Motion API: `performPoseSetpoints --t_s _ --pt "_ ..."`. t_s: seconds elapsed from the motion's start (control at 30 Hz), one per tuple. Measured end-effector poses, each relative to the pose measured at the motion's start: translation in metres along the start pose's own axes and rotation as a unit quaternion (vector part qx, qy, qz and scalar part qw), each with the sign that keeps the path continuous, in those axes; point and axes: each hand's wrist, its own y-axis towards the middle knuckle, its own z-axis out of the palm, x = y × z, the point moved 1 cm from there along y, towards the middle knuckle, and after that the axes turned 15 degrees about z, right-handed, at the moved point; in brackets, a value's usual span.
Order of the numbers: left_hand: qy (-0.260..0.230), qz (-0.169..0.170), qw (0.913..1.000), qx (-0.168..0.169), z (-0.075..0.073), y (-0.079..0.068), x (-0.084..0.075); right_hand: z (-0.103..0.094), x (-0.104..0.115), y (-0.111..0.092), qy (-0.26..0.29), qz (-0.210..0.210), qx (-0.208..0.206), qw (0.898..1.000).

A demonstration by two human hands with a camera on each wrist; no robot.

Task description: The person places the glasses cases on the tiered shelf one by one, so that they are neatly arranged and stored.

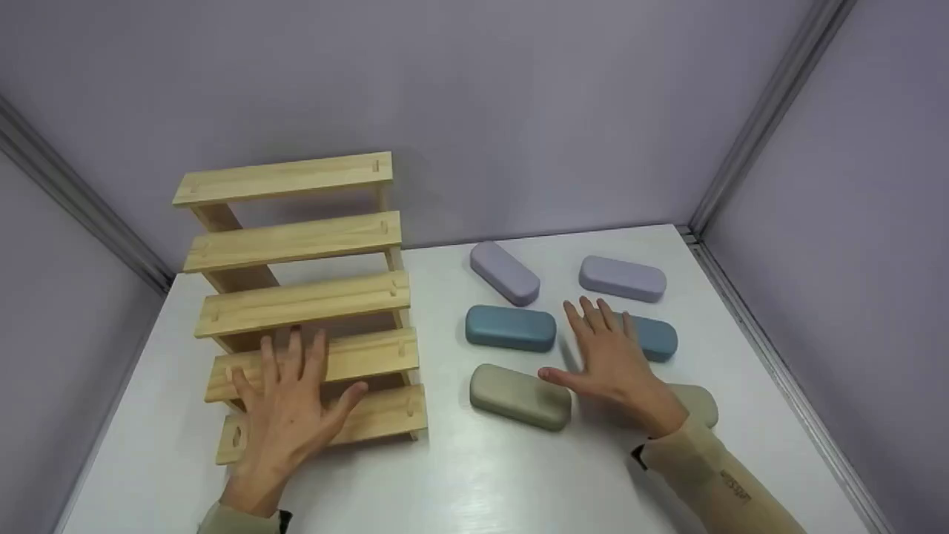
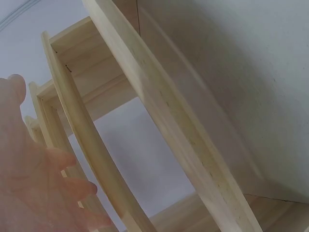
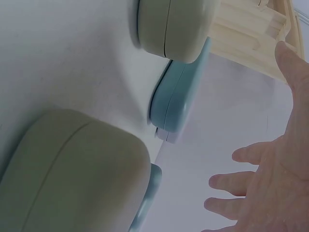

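Observation:
My left hand [image 1: 285, 415], fingers spread, is over the lower steps of a tiered wooden rack [image 1: 300, 304] on the left; whether it touches the wood I cannot tell. My right hand [image 1: 615, 367] hovers with spread fingers among the glasses cases, holding nothing. Left of it lie a blue case [image 1: 511, 328] and an olive-green case [image 1: 520, 397]. Partly hidden behind that hand and wrist are a second blue case [image 1: 652, 337] and a second olive-green case [image 1: 697, 404]. Farther back are two lilac cases, one slanted [image 1: 505, 273] and one nearly level [image 1: 623, 278].
All of this stands on a white table [image 1: 445, 475]. A grey-lilac wall [image 1: 474, 111] rises behind, with side panels at left and right. A metal rail [image 1: 786, 371] runs along the table's right edge.

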Motion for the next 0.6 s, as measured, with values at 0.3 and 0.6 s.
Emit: performPoseSetpoints --t_s 0.3,0.6 --pt "-0.004 -0.001 1.0 -0.003 -0.008 -0.002 0.003 -0.004 0.0 -0.003 0.021 -0.017 0.002 1.0" --pt "-0.058 -0.001 0.9977 -0.033 -0.036 -0.017 0.025 -0.003 0.001 -0.006 0.083 -0.051 0.014 0.995"
